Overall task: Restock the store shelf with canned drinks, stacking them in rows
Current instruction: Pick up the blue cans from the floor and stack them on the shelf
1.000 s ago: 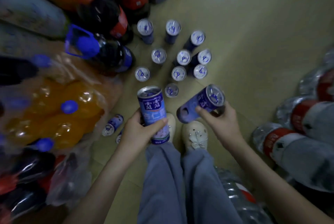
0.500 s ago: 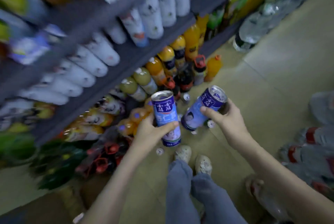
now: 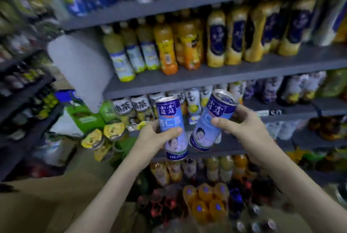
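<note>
Our left hand (image 3: 155, 138) grips the left can (image 3: 171, 118) and our right hand (image 3: 244, 129) grips the right can (image 3: 211, 120), both now up off the floor (image 3: 47, 200) by the shelf (image 3: 281, 146), ready to stack.

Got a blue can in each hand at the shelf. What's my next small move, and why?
Probably push the left hand forward and stand its upright blue metal drink can on the bare stretch of grey shelf board right behind it. That can is already vertical; the right hand grips a tilted blue can, which should follow.
</note>
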### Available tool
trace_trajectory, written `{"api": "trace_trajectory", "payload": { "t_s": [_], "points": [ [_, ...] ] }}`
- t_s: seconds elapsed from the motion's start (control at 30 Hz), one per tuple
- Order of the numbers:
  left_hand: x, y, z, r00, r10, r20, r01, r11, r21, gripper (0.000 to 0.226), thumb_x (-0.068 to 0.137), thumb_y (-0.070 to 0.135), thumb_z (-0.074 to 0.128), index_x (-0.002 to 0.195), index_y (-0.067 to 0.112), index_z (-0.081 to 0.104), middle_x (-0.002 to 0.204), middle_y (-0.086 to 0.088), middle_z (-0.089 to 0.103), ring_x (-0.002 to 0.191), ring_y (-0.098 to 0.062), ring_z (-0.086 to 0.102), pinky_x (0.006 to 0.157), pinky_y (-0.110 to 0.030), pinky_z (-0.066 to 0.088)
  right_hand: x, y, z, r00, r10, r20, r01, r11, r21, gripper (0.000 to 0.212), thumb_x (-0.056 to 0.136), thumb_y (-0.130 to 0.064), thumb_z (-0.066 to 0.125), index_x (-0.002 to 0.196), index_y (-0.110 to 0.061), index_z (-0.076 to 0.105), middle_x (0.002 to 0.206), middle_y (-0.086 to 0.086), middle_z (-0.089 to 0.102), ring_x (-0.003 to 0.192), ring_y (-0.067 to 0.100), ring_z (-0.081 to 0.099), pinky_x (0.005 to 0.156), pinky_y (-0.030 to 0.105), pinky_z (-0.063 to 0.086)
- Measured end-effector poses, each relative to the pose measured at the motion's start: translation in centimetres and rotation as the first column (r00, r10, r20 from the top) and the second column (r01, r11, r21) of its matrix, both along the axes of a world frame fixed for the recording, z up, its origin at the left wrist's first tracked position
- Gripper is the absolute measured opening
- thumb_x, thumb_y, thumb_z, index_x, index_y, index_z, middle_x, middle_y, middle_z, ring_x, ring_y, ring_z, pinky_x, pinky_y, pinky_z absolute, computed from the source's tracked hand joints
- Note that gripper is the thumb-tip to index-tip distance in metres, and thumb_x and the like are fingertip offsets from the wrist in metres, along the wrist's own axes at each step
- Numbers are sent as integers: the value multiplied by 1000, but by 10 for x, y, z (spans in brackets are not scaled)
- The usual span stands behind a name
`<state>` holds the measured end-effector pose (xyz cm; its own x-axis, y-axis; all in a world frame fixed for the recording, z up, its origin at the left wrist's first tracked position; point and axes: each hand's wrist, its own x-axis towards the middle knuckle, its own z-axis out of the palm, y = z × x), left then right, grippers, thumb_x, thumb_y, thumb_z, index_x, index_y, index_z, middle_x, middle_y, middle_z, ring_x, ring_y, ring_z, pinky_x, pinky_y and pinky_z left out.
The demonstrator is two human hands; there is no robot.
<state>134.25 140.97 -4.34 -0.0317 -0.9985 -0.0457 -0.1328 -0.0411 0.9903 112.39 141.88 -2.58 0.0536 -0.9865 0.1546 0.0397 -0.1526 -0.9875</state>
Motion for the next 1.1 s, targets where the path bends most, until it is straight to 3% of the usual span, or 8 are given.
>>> {"api": "trace_trajectory", "payload": {
  "t_s": [0.07,0.23,0.4,0.5,0.67,0.93,1.03,1.1],
  "points": [
    [25,-1,29,999,48,-3,-48,996,-81,31,61,22,85,87,19,68,80,7,74,73,-8,69,65,-22,53,24,-13,30,998,56,20,-54,996,-76,31,65,-23,74,95,-21,67,88,-14,73,82,0,67,65,12,48],
    [101,-12,90,993,118,-29,-122,956,-268,28,67,9,81,89,15,65,75,11,74,69,-4,69,58,-14,50,91,-47,95,992,126,3,-121,962,-244,35,67,-24,70,101,-21,66,95,-12,73,92,5,67,73,17,53],
    [187,-44,136,989,148,-18,-142,901,-410,65,41,46,85,95,16,67,87,8,75,78,-10,71,61,-17,53,165,-91,147,995,99,24,-84,928,-363,25,72,-15,72,96,-19,67,88,-8,75,83,13,68,73,26,52],
    [223,-74,168,991,130,-20,-123,868,-481,50,49,36,87,91,17,67,83,8,75,75,-9,70,62,-18,53,205,-122,178,994,105,28,-83,898,-432,25,74,-11,72,98,-20,67,92,-10,74,91,5,68,73,17,52],
    [254,-122,212,995,80,-55,-97,802,-590,20,68,15,70,88,16,67,77,11,74,71,-2,68,61,-14,50,246,-180,216,997,61,50,-33,894,-448,24,82,-6,69,105,-10,66,91,-5,73,81,4,68,67,16,51],
    [277,-182,237,986,30,-161,-124,783,-609,50,45,31,81,91,14,68,85,1,74,75,-13,69,64,-24,52,265,-277,243,989,-100,-108,45,905,-422,27,77,-22,77,100,-11,68,95,6,73,89,18,68,78,32,57],
    [283,-199,244,978,36,-207,-157,780,-605,45,46,35,81,86,17,73,93,-5,74,86,-24,68,78,-35,54,268,-305,249,969,-118,-218,18,912,-410,17,77,-22,77,90,-21,66,100,7,72,93,21,68,86,40,55],
    [286,-204,249,978,50,-202,-168,761,-626,46,46,36,80,87,17,71,92,-3,75,86,-22,69,78,-33,55,269,-313,250,958,-104,-269,-11,919,-394,21,80,-20,74,97,-18,63,108,11,70,94,21,67,88,39,55]
  ]
}}
